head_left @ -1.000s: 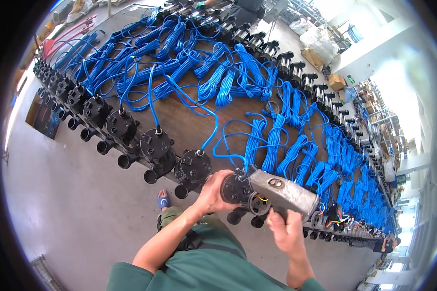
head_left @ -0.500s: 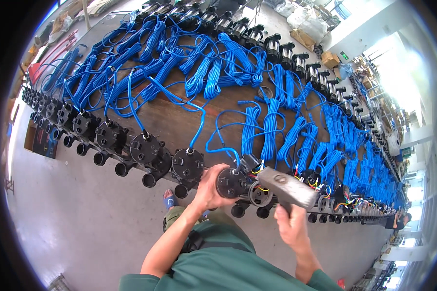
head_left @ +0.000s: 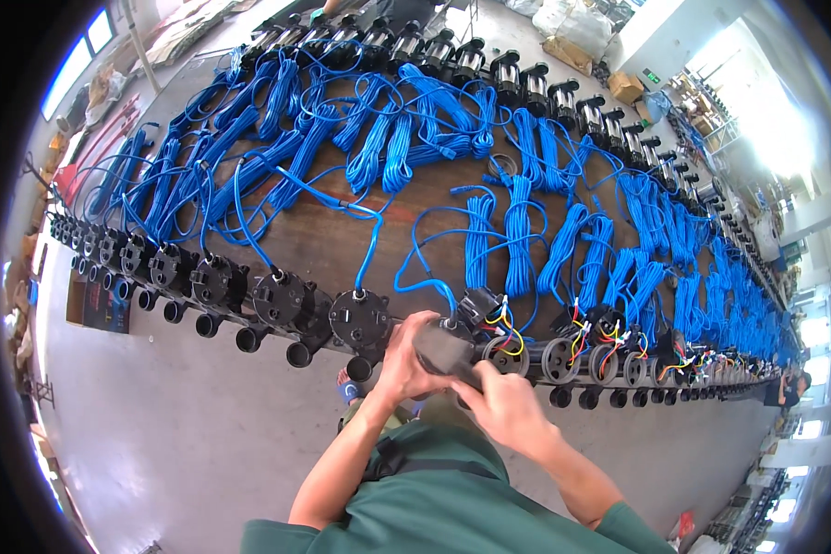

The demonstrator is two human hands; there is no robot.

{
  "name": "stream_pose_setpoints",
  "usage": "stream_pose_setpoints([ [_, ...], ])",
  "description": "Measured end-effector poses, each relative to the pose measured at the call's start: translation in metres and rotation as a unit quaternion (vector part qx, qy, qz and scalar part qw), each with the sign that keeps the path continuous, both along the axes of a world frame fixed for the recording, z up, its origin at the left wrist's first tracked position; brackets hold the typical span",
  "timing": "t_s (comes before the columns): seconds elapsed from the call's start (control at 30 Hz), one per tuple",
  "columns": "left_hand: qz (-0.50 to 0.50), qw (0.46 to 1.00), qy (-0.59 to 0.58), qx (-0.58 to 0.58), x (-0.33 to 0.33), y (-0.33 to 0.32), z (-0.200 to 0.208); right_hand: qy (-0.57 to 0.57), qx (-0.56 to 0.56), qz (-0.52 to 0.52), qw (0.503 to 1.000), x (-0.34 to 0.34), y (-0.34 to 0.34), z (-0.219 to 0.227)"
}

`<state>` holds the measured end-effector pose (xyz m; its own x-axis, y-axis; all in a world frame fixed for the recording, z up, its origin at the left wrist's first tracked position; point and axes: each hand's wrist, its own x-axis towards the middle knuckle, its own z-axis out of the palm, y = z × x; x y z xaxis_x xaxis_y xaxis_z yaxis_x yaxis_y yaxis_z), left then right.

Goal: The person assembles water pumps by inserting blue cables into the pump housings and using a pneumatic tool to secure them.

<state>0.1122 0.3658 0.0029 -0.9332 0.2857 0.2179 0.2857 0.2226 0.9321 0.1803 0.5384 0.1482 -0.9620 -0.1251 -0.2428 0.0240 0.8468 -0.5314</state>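
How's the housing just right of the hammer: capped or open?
Open. That housing shows an uncovered round mouth, coloured wires at its upper edge.

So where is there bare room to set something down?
Best patch: brown table between the front-left black housings and blue bundles behind, though cables cross it. Crowded: the right side, full of bundles and coloured wires, and around the left hand and hammer.

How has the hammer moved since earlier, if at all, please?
Yes, the hammer has moved left, closer to the black housing left of the left hand.
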Motion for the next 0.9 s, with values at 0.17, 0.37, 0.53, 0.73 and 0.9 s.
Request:
stream_pose_setpoints([
  [0.17,0.021,1.0,0.004,0.005,0.003,0.002,-0.001,-0.073,-0.121,-0.024,0.99,-0.014,0.014,0.005],
  [0.37,0.03,0.999,0.004,-0.01,0.004,0.0,0.0,-0.013,-0.175,-0.087,0.981,0.013,0.041,0.068],
  [0.53,0.028,0.999,0.02,-0.011,0.003,0.006,0.001,0.014,-0.051,-0.117,0.992,0.022,0.047,-0.012],
  [0.73,0.024,1.0,0.007,-0.011,0.004,0.001,0.006,-0.05,-0.055,-0.07,0.995,0.005,0.047,0.023],
  [0.9,0.004,0.999,0.035,-0.004,0.003,0.001,-0.019,0.061,-0.135,0.0,0.989,0.004,0.005,0.049],
])
